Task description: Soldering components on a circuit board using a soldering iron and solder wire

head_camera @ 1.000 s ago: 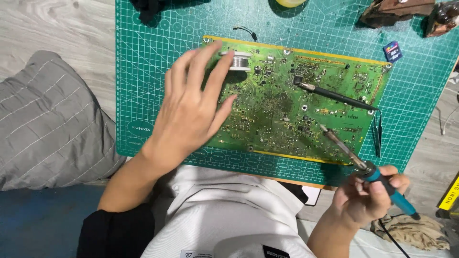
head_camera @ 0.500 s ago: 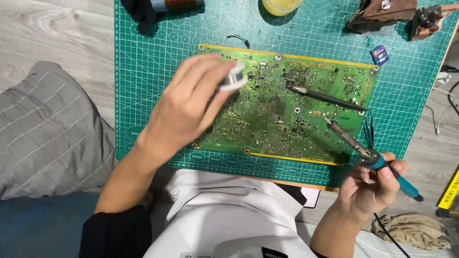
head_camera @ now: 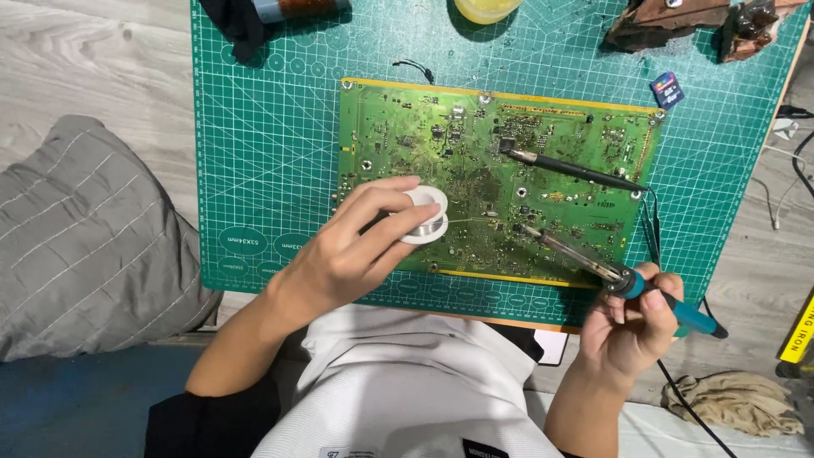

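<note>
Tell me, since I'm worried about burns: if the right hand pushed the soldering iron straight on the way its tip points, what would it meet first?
Probably the thin solder wire fed from the white spool in the left hand, just above the green circuit board. The right hand aims the soldering iron up-left; depth is unclear.

Floor: pale grey wood-grain boards (head_camera: pixel 93 76) — evenly lit.
Cushion: grey, stitched with thin lines (head_camera: pixel 80 246), lying at the left.
Lower left: a blue surface (head_camera: pixel 76 407) — partly shown.
</note>
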